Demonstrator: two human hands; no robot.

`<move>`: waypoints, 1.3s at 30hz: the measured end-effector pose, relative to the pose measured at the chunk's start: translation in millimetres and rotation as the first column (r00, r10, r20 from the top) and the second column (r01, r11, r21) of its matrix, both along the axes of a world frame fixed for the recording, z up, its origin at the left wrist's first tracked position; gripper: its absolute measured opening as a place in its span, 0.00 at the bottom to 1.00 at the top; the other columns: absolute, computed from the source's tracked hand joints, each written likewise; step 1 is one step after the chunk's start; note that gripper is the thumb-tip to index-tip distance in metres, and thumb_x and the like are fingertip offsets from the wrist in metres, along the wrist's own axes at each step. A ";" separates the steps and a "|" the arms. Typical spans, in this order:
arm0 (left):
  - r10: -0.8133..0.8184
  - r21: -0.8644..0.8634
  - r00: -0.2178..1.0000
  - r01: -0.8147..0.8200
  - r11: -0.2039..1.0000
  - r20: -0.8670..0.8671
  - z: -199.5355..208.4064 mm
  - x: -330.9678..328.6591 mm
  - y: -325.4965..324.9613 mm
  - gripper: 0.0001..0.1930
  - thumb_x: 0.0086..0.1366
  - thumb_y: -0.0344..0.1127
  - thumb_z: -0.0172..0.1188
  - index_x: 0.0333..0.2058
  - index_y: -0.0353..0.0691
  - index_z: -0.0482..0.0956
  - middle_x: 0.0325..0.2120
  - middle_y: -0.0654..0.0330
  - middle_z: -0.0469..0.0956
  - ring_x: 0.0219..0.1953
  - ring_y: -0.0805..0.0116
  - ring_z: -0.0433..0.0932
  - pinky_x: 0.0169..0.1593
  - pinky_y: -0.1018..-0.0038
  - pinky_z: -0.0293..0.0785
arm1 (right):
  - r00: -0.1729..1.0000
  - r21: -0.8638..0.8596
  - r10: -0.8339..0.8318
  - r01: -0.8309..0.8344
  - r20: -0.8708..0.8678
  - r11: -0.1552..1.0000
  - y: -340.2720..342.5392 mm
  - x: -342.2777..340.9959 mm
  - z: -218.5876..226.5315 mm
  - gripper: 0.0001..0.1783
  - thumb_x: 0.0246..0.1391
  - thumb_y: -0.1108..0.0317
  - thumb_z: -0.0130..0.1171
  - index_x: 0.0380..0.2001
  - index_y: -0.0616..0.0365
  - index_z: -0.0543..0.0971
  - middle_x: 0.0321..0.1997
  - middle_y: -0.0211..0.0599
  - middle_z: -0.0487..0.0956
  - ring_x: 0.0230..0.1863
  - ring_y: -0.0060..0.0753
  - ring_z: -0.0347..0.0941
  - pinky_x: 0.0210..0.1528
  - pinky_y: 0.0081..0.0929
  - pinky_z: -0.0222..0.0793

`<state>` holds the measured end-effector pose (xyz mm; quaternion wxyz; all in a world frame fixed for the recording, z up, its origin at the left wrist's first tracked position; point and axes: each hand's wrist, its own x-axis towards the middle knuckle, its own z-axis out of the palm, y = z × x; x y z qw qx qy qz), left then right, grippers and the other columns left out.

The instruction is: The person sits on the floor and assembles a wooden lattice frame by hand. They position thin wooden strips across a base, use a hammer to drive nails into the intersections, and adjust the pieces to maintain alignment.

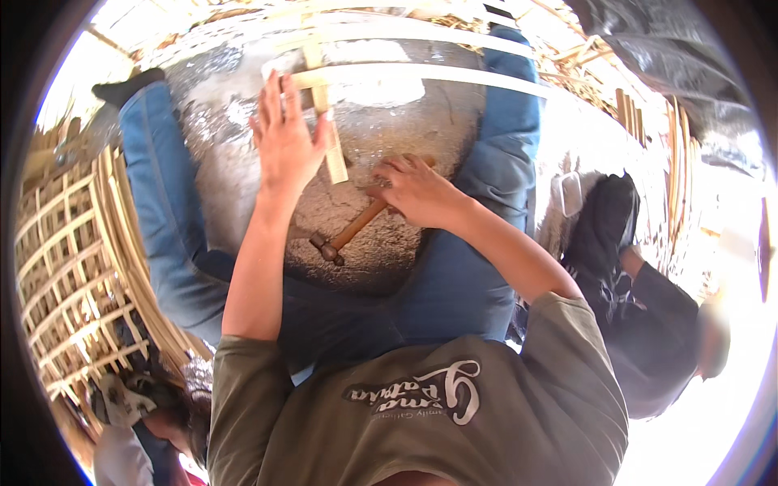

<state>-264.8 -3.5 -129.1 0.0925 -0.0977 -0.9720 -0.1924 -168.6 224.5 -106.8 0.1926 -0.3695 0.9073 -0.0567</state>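
Note:
My left hand (288, 150) has its fingers stretched out, the tips close to where a long pale bamboo strip (442, 74) crosses an upright strip (337, 167). Its thumb lies beside the upright strip; whether the palm presses on anything is hidden. To the right, my right hand (415, 193) is curled over the wooden handle of a hammer (358, 225). The dark metal hammer head points back toward me, low over the ground, and the handle's end shows past my fingers.
My legs (166, 186) in blue jeans spread around the rough grey ground (231, 174). More pale strips (381, 32) cross the far side. A woven bamboo lattice (73, 275) stands at left. A person in dark clothes (640, 324) sits at right; another person (134, 429) is at lower left.

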 end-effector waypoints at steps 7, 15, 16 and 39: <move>-0.055 0.065 0.996 0.059 0.996 -0.066 3.6 2.9 3.4 0.41 0.67 0.48 0.61 0.71 0.35 0.54 0.73 0.48 0.48 0.71 0.40 0.56 0.66 0.31 0.55 | 0.787 0.039 -0.581 0.600 -0.208 0.799 58.7 10.5 65.7 0.29 0.59 0.51 0.65 0.62 0.43 0.75 0.72 0.45 0.65 0.74 0.52 0.58 0.74 0.56 0.51; -0.078 0.059 0.994 0.083 0.995 -0.079 -6.3 -3.8 2.0 0.42 0.68 0.47 0.60 0.73 0.39 0.48 0.74 0.50 0.46 0.73 0.43 0.53 0.68 0.33 0.54 | 0.309 -0.231 -0.947 0.919 -0.086 0.320 110.0 61.8 36.2 0.40 0.56 0.48 0.67 0.70 0.37 0.67 0.76 0.70 0.48 0.68 0.75 0.63 0.64 0.55 0.70; -0.069 0.038 0.995 0.072 0.997 -0.072 -6.9 -5.2 1.8 0.42 0.68 0.47 0.60 0.73 0.38 0.49 0.74 0.50 0.46 0.73 0.44 0.52 0.68 0.32 0.53 | 0.303 -0.215 -0.949 0.924 -0.089 0.316 111.0 58.6 32.2 0.40 0.56 0.49 0.67 0.70 0.37 0.66 0.76 0.70 0.48 0.68 0.74 0.63 0.64 0.55 0.70; -0.087 0.041 0.992 0.091 0.995 -0.091 -4.4 -2.5 3.9 0.40 0.69 0.43 0.59 0.72 0.36 0.51 0.73 0.47 0.48 0.73 0.44 0.54 0.68 0.35 0.55 | -0.086 -0.080 -0.903 0.995 -0.420 -0.058 320.4 100.7 -4.4 0.13 0.57 0.56 0.65 0.42 0.48 0.85 0.39 0.38 0.87 0.42 0.43 0.84 0.44 0.39 0.79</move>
